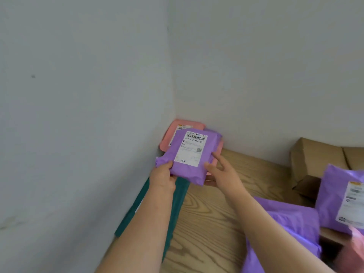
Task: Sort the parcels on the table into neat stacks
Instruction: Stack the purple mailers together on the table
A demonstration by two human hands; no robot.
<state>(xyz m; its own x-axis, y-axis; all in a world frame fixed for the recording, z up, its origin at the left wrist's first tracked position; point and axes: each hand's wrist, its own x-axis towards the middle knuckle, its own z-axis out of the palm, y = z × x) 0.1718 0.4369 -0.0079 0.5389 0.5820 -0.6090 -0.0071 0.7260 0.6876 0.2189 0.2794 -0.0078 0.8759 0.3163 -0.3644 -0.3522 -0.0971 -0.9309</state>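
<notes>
Head view: the left hand grips the lower left corner of a purple parcel, label up. The right hand pinches its right edge, thumb on top. The parcel hangs over a pink parcel in the wall corner at 12 o'clock. A teal parcel lies at 6 o'clock, and more purple parcels at 4 o'clock on the table.

Soft, even light fills the scene, moderately bright and without glare. The purple parcel is the sharpest thing, and the large print on its label is legible. Beneath that parcel only a faint, diffuse shadow lies on the table. Far right of the parcel, the other purple parcels smear into blur. Behind it, the walls bow slightly with wide-angle distortion.
</notes>
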